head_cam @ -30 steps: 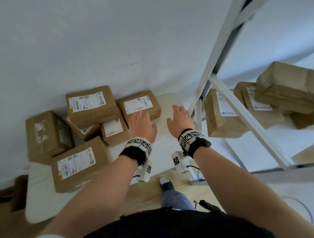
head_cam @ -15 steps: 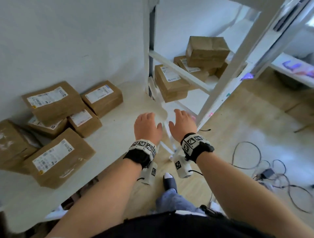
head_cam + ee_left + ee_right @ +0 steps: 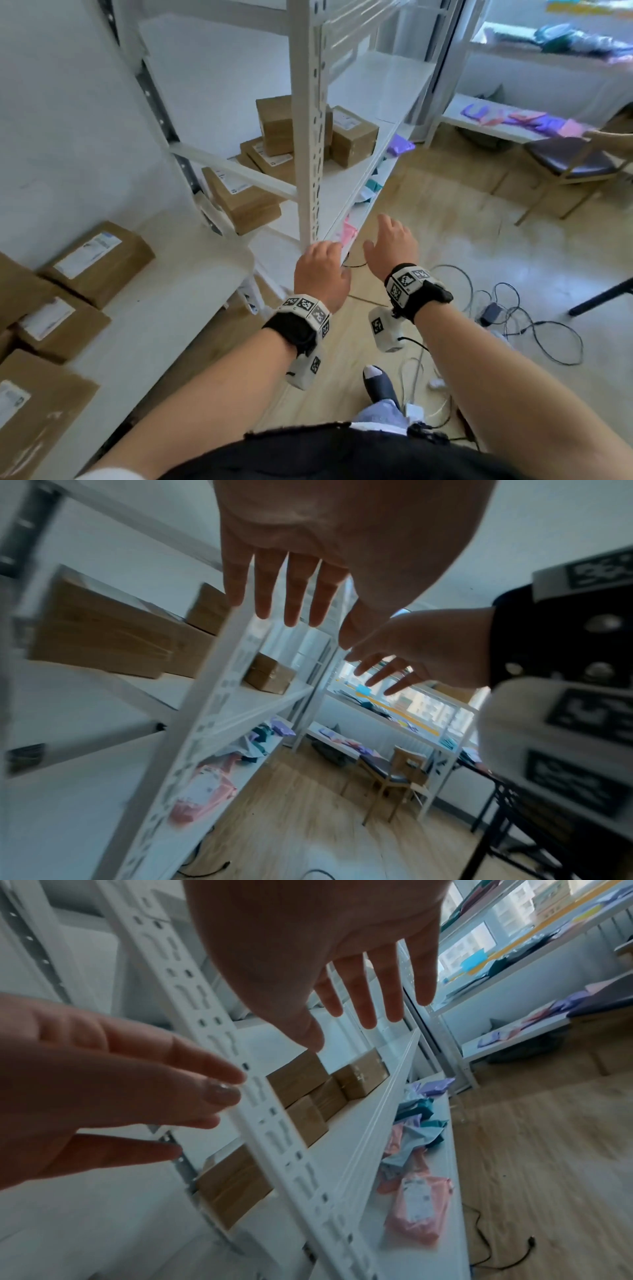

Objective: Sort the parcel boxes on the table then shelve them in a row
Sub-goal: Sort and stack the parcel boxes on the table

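Observation:
Several brown parcel boxes with white labels lie on the white table at the left. More brown boxes sit piled on a middle shelf of the white metal rack, seen too in the left wrist view and right wrist view. My left hand hovers empty in front of the rack's front post, fingers straight. My right hand is beside it over the floor, fingers spread, holding nothing. Both palms face down.
Pink, teal and purple soft packets lie on the rack's lower shelf. Cables and a power adapter trail across the wooden floor at the right. A chair and a second rack with coloured packets stand at the far right.
The view has swung right from the table to the rack. Both empty hands have moved off the table's edge to the front of the rack's post.

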`<state>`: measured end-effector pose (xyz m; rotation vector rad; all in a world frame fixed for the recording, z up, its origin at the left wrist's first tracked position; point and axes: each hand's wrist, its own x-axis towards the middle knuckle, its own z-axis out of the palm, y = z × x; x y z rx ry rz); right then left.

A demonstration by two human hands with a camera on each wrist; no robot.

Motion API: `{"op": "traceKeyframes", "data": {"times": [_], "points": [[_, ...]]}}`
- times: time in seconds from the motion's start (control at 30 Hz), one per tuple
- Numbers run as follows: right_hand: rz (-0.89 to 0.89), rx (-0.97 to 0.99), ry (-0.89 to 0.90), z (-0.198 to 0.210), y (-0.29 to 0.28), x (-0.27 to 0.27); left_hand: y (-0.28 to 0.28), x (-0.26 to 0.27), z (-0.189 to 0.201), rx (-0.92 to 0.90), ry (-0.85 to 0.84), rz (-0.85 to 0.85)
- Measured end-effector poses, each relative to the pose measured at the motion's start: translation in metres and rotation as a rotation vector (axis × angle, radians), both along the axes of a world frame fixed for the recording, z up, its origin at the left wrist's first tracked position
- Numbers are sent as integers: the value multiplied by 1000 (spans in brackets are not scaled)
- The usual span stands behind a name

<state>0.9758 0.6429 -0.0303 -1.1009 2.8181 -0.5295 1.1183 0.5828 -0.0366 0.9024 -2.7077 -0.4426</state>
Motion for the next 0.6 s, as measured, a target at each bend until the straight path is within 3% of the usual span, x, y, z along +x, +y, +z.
{"op": "traceKeyframes", "data": {"times": [0.1, 0.23, 0.6], "points": [[-18, -3, 26, -1, 3, -52, 7, -56, -3, -42, -44, -84], [12, 15, 73, 2, -5, -124, -9, -139, 4, -91, -78, -69], [232, 9, 99, 17, -88, -274, -110, -289, 44, -73, -125, 268]]}}
